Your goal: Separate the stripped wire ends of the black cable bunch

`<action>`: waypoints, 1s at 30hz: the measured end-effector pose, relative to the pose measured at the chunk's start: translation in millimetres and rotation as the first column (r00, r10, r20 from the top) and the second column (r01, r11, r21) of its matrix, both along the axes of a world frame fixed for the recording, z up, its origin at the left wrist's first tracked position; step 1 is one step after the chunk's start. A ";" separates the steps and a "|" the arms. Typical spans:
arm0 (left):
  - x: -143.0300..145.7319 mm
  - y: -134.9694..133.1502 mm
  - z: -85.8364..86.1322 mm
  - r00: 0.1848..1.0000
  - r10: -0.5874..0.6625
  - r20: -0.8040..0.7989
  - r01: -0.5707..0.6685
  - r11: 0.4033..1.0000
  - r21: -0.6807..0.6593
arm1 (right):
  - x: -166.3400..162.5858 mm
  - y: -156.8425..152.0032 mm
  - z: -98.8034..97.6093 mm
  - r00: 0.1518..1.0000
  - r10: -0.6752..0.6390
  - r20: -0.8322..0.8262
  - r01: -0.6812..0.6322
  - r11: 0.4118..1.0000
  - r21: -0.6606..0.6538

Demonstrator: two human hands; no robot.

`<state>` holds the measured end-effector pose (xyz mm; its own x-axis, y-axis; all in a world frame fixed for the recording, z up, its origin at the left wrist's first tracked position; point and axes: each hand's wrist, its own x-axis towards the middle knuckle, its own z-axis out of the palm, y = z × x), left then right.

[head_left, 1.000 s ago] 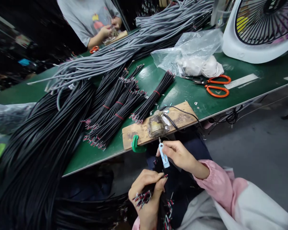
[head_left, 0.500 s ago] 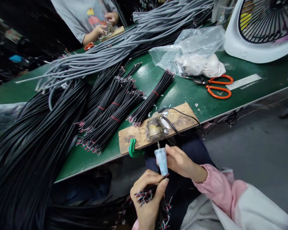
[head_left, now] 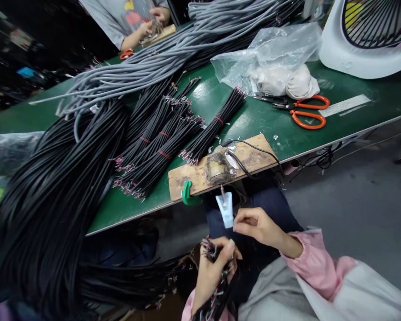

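Observation:
My left hand (head_left: 213, 270) is closed round a bundle of black cables (head_left: 217, 292) with stripped red and white ends, held low over my lap. My right hand (head_left: 255, 225) pinches a small light-blue tool (head_left: 226, 207) with a metal tip, just below the table edge. Right above the tool, a wooden board (head_left: 243, 161) with a brown solder pot (head_left: 217, 168) is clamped to the green table (head_left: 347, 120) by a green clamp (head_left: 187, 195).
Tied bundles of black cables (head_left: 160, 142), a big heap of long black cables (head_left: 53, 196) and grey cables (head_left: 173, 58) cover the table. Orange scissors (head_left: 304, 111), a plastic bag (head_left: 274, 62) and a white fan (head_left: 364, 40) lie right. Another person's hands (head_left: 150, 24) work at the far side.
My left hand has turned and dropped lower with the cable bundle. My right hand has shifted right, the blue tool now sticking out to its left. The view has tilted slightly.

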<state>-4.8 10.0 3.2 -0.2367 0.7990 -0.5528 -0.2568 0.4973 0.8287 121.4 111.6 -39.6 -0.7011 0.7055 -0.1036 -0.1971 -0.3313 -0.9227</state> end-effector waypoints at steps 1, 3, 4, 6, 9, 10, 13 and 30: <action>2.0 -2.5 -4.4 1.000 0.012 -0.013 -0.012 0.999 -0.045 | 0.4 -1.3 2.9 1.000 0.023 -0.009 -0.023 0.997 0.072; 4.9 -6.6 -13.5 0.993 0.056 -0.104 -0.064 0.996 -0.068 | 1.1 -4.1 8.5 0.997 0.068 -0.033 -0.059 0.973 0.222; 5.8 -8.1 -17.7 0.987 0.072 -0.141 -0.081 0.995 -0.062 | 1.5 -5.4 11.0 0.996 0.080 -0.042 -0.065 0.957 0.281; 7.0 -10.2 -24.9 0.983 0.068 -0.169 -0.075 0.997 -0.036 | 2.9 -8.0 14.6 0.998 0.043 -0.042 -0.025 0.935 0.355; 9.5 -10.7 -30.9 0.985 0.030 -0.170 -0.030 1.000 0.003 | 5.8 -10.5 16.3 0.998 -0.067 0.002 0.060 0.916 0.397; 11.0 -10.0 -31.1 0.981 0.037 -0.192 -0.035 0.999 0.009 | 6.5 -11.0 16.1 0.997 -0.081 0.018 0.067 0.914 0.399; 17.3 -4.5 -26.8 0.963 0.014 -0.269 -0.006 1.000 0.029 | 6.9 -12.2 15.1 0.999 -0.031 0.033 0.014 0.913 0.408; 25.5 -26.2 -46.2 0.923 0.272 -0.271 -0.251 0.962 0.110 | 3.3 -15.0 11.0 0.994 -0.049 0.101 0.007 0.926 0.377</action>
